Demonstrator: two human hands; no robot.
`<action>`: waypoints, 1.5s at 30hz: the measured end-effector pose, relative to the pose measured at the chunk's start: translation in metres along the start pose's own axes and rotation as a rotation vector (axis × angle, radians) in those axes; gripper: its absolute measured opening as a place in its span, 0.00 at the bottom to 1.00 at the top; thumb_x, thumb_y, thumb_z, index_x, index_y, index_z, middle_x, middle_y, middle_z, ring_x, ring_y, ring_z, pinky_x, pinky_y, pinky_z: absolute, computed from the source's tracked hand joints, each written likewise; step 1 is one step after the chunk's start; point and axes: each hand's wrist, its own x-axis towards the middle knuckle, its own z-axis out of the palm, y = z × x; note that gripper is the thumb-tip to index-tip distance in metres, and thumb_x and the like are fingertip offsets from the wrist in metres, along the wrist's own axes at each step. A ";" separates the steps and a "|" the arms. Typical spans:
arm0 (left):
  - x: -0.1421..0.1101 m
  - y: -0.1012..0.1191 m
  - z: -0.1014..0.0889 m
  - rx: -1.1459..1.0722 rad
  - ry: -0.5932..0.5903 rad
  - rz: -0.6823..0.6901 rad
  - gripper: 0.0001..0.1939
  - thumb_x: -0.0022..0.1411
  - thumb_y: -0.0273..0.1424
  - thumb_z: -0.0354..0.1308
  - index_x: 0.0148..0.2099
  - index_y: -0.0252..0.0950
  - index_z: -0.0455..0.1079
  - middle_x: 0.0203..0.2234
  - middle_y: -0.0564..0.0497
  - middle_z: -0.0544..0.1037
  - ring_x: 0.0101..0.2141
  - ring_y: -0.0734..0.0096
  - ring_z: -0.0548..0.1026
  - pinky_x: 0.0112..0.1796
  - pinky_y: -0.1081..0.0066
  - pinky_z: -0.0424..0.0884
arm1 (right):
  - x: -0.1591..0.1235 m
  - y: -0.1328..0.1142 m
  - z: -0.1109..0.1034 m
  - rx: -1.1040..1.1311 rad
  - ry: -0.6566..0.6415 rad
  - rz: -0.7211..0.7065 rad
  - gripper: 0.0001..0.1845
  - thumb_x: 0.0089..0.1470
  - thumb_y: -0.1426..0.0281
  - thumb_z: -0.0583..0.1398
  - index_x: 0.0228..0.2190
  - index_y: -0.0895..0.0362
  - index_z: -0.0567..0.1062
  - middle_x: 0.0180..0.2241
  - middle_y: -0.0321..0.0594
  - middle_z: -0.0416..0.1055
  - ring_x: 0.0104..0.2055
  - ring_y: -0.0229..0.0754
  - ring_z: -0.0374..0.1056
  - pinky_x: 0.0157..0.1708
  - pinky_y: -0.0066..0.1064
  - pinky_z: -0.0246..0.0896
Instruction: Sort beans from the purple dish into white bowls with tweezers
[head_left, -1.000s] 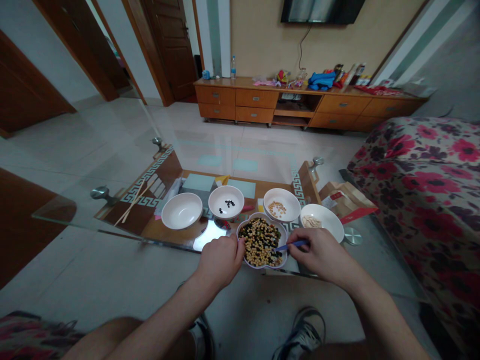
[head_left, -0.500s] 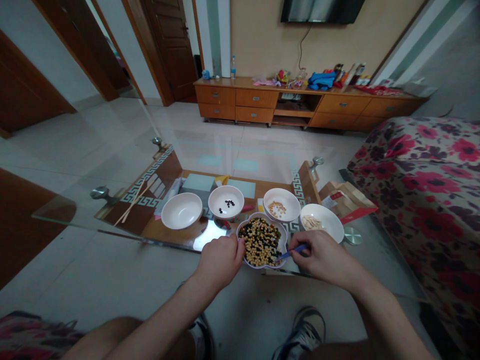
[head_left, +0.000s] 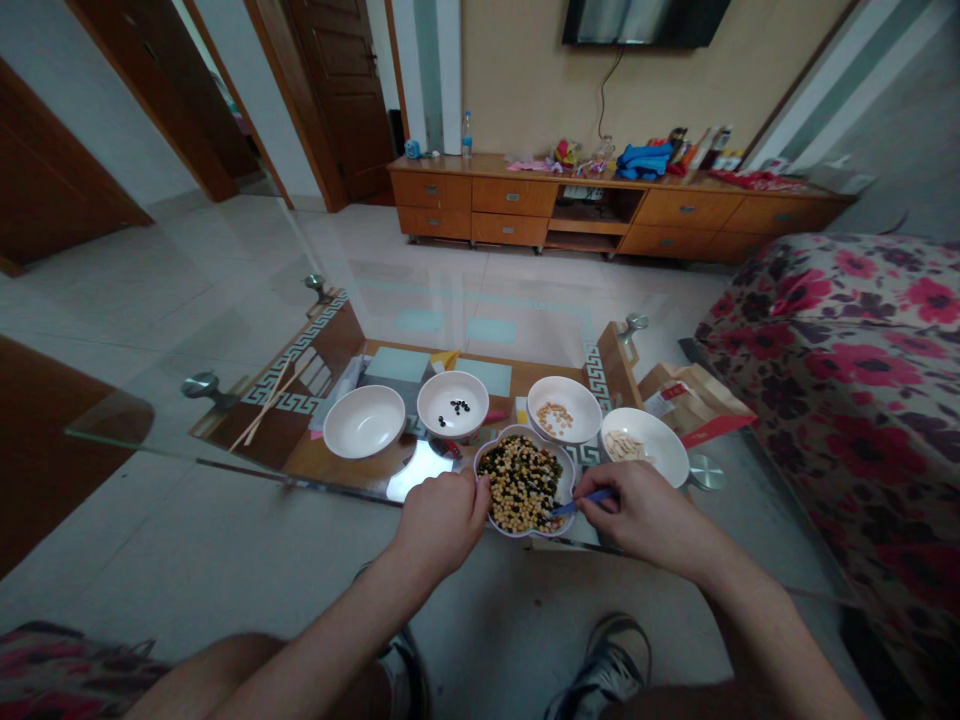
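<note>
A white flower-shaped bowl (head_left: 559,480) holds a heap of mixed yellow, black and green beans (head_left: 521,485). My left hand (head_left: 442,522) grips its left rim. My right hand (head_left: 641,510) pinches a slim blue plastic tool (head_left: 589,501), whose tip reaches the bowl's right side among the beans. Behind stand a bare white bowl (head_left: 364,421), a white bowl with a few black beans (head_left: 431,405), a white bowl with yellow beans (head_left: 581,412), and a white bowl with pale seeds (head_left: 660,450).
All this sits on a glass-topped table (head_left: 150,430) with a lower wooden shelf, where chopsticks (head_left: 266,405) lie. A paper bag (head_left: 694,400) sits at the right, beside a floral sofa (head_left: 847,400). A wooden sideboard (head_left: 622,205) stands across the floor.
My right hand has shifted slightly left, and the blue tool now tilts down into the right side of the beans. My left hand and the bowls have stayed put.
</note>
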 end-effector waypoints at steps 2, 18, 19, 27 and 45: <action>0.001 0.000 0.000 0.001 0.000 -0.002 0.27 0.75 0.41 0.36 0.46 0.35 0.76 0.36 0.41 0.83 0.37 0.51 0.82 0.38 0.57 0.74 | 0.000 0.000 0.000 -0.006 0.000 -0.005 0.12 0.53 0.69 0.59 0.30 0.56 0.83 0.19 0.34 0.68 0.21 0.36 0.58 0.23 0.28 0.50; -0.001 0.000 -0.002 -0.003 -0.013 -0.004 0.28 0.75 0.42 0.36 0.43 0.35 0.76 0.36 0.40 0.83 0.38 0.52 0.82 0.38 0.59 0.74 | -0.001 -0.010 -0.005 0.001 0.085 -0.038 0.14 0.56 0.67 0.58 0.30 0.57 0.83 0.18 0.34 0.66 0.21 0.36 0.55 0.23 0.28 0.48; -0.001 0.001 -0.001 -0.002 -0.016 -0.006 0.28 0.75 0.42 0.36 0.43 0.35 0.76 0.36 0.40 0.83 0.38 0.52 0.82 0.38 0.59 0.74 | -0.001 -0.010 -0.005 -0.003 0.096 -0.044 0.14 0.56 0.67 0.58 0.30 0.57 0.83 0.18 0.34 0.67 0.20 0.36 0.56 0.23 0.28 0.48; -0.001 0.000 -0.001 -0.001 -0.014 0.002 0.27 0.75 0.41 0.36 0.45 0.35 0.75 0.37 0.40 0.83 0.37 0.52 0.82 0.39 0.58 0.74 | -0.006 -0.002 -0.019 0.003 0.322 -0.005 0.17 0.56 0.60 0.58 0.31 0.58 0.83 0.18 0.37 0.70 0.20 0.39 0.61 0.22 0.29 0.52; 0.000 0.000 -0.001 -0.002 -0.022 -0.011 0.28 0.75 0.41 0.36 0.44 0.34 0.75 0.37 0.40 0.83 0.38 0.53 0.82 0.39 0.59 0.73 | -0.019 0.048 -0.049 -0.313 0.709 0.384 0.13 0.48 0.59 0.59 0.28 0.53 0.81 0.19 0.43 0.74 0.26 0.52 0.72 0.28 0.38 0.60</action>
